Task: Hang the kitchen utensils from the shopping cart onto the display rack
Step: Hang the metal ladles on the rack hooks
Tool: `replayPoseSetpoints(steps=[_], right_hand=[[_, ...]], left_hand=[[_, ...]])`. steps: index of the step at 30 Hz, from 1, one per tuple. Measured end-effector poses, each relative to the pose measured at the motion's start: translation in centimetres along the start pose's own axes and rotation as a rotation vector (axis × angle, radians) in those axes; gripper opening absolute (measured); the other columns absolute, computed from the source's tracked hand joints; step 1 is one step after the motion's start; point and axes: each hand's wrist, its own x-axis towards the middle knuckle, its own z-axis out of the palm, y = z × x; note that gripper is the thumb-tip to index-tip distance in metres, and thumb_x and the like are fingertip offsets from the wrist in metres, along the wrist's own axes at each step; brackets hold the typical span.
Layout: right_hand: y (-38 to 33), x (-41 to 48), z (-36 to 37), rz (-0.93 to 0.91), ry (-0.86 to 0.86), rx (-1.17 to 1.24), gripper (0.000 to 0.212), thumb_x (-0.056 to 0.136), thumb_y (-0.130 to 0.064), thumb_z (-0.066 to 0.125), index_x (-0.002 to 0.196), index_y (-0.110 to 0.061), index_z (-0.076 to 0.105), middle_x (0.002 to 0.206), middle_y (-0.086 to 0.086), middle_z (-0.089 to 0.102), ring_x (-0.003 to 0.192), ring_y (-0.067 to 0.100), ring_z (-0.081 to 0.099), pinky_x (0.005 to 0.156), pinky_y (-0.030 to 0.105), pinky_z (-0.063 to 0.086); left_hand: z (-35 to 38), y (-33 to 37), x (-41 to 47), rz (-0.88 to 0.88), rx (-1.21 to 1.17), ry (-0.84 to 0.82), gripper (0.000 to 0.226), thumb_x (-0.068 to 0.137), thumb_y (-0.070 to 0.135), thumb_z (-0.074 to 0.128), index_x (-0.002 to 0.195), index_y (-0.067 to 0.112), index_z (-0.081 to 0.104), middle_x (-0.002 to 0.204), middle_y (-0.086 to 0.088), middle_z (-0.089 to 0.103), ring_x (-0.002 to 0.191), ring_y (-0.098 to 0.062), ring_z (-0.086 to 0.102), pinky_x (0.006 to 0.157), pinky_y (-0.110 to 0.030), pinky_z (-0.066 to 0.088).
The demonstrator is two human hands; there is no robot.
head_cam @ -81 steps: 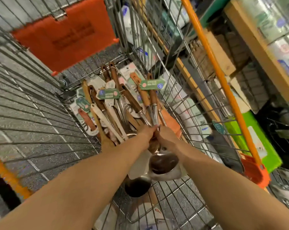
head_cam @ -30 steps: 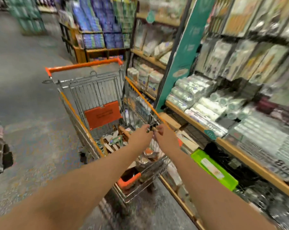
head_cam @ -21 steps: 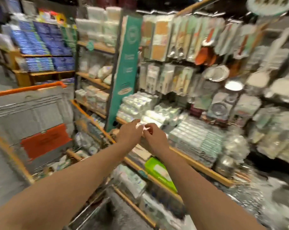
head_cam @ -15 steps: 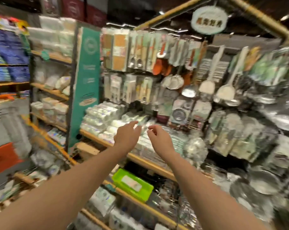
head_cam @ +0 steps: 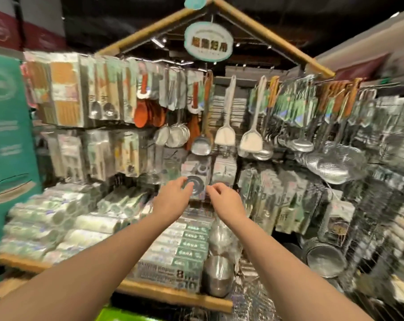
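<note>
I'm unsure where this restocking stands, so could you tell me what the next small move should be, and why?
Probably turn back and reach into the cart for a utensil. The left hand and right hand both look empty, fingers loosely curled and apart, raised in front of the display rack, so there is seemingly nothing to hang. The picture is blurred, so a very small item cannot be ruled out.

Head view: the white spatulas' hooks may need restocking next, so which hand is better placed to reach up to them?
Right, probably. The right hand sits almost directly below the white spatulas; the left hand is further left, under the round steel utensils. Neither hand visibly holds anything.
</note>
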Motion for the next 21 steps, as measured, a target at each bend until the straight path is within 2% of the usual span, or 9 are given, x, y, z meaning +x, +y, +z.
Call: replayPoseSetpoints(steps=[4,8,12,17,21], right_hand=[[-0.3,7.1,1.1,0.066,0.042,0.004,0.032,0.095,-0.039,0.039,0.084,-0.016,0.057,0.072,-0.003,0.058,0.078,0.022,0.055,0.072,0.034,0.043],[-0.6,13.5,2.2,0.130,0.030,-0.038,0.032,0.098,-0.043,0.034,0.082,-0.019,0.050,0.074,0.001,0.055,0.068,0.019,0.051,0.062,0.032,0.036],[0.2,18.7,2.5,0.164,0.025,-0.063,0.032,0.098,-0.043,0.035,0.082,-0.020,0.050,0.076,0.004,0.056,0.070,0.020,0.051,0.064,0.033,0.037],[1.3,26.0,2.4,0.184,0.059,-0.080,0.035,0.097,-0.048,0.036,0.105,-0.020,0.054,0.088,0.000,0.060,0.088,0.023,0.058,0.074,0.035,0.043],[1.5,32.0,2.5,0.180,0.041,-0.047,0.039,0.096,-0.047,0.038,0.117,-0.018,0.054,0.117,0.006,0.061,0.104,0.026,0.055,0.080,0.034,0.040]], left_hand=[[-0.2,-1.6,7.7,0.053,0.038,-0.031,0.046,0.095,0.043,0.034,0.134,0.023,0.047,0.136,-0.005,0.053,0.122,-0.028,0.049,0.100,-0.041,0.040],[-0.4,-3.1,15.0,0.112,0.065,-0.043,0.052,0.093,0.048,0.033,0.135,0.022,0.047,0.136,-0.004,0.053,0.124,-0.028,0.047,0.101,-0.041,0.039],[0.4,-3.8,20.8,0.134,0.056,-0.059,0.050,0.095,0.045,0.037,0.138,0.021,0.042,0.138,-0.004,0.050,0.125,-0.026,0.046,0.102,-0.042,0.039],[1.8,-3.0,26.3,0.175,0.009,-0.046,0.054,0.095,0.045,0.038,0.144,0.024,0.031,0.143,-0.006,0.044,0.130,-0.026,0.042,0.104,-0.040,0.037],[2.8,-1.5,30.1,0.190,-0.023,-0.043,0.058,0.096,0.043,0.039,0.147,0.021,0.024,0.149,-0.003,0.037,0.134,-0.022,0.039,0.107,-0.035,0.034]])
